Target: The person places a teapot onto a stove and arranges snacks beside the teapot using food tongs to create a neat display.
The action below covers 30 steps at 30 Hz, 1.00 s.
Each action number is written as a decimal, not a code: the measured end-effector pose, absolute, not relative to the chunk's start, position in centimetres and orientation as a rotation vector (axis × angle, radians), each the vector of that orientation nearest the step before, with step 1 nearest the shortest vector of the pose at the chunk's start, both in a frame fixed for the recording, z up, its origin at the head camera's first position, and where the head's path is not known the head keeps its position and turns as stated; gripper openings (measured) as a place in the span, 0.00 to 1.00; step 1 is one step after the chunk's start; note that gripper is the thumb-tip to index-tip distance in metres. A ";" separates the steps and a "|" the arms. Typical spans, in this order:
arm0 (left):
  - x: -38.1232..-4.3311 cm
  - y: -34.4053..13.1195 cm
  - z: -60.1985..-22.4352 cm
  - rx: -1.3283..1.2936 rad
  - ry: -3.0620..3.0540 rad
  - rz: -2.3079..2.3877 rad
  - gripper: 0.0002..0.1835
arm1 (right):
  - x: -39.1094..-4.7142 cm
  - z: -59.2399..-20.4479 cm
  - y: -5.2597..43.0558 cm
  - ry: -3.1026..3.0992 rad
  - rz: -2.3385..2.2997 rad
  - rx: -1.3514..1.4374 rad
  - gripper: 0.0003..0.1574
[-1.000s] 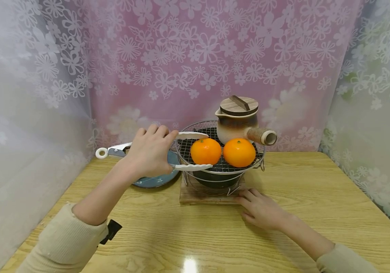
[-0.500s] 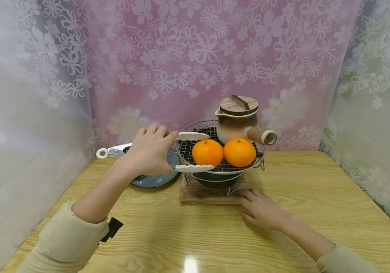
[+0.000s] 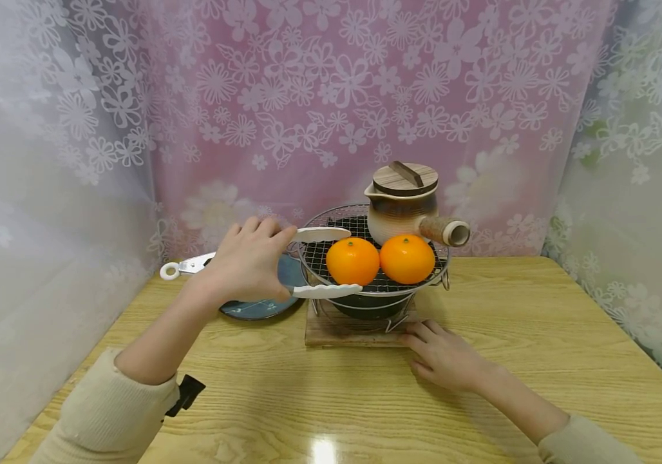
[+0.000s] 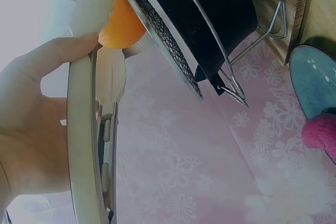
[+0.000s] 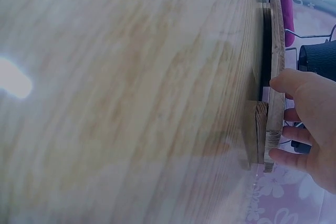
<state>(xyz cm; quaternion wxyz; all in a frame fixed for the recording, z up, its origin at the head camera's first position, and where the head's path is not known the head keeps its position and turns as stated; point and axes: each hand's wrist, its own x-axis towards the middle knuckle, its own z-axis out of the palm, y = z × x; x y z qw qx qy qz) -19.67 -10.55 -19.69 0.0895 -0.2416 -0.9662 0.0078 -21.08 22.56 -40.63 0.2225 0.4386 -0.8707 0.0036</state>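
My left hand (image 3: 244, 264) holds a pair of white-tipped tongs (image 3: 326, 292), their arms spread apart. The tips reach behind and in front of the left orange (image 3: 353, 263), with a visible gap around it. A second orange (image 3: 407, 259) sits right beside the first, both on the round mesh rack (image 3: 315, 253). In the left wrist view, my thumb and fingers (image 4: 81, 48) lie along the tongs' two arms. My right hand (image 3: 444, 357) grips the front right corner of the wooden board (image 3: 354, 336) under the grill; the right wrist view shows thumb and fingers at its edge.
A clay teapot (image 3: 398, 216) with a wooden lid and side handle stands on the rack behind the oranges. A black bowl (image 3: 368, 305) in a wire stand supports the rack. Left of it lies a blue plate (image 3: 264, 310), bearing a magenta object (image 4: 321, 131). Floral curtains enclose the table.
The left orange has shifted slightly right, against the other one. My left hand and the tongs have drawn slightly left, the tips now wider apart. My right hand has stayed put.
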 end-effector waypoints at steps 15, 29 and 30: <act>-20.1 -12.7 -19.3 -0.662 -2.990 -0.532 0.54 | -21.2 -40.7 22.6 -2.427 0.009 1.211 0.24; -21.2 -15.9 -19.8 -0.529 -2.957 -0.895 0.52 | -21.3 -40.7 22.5 -2.409 0.017 1.214 0.23; -21.4 -16.1 -19.9 -0.523 -2.945 -0.921 0.51 | -21.3 -40.7 22.5 -2.406 0.018 1.214 0.23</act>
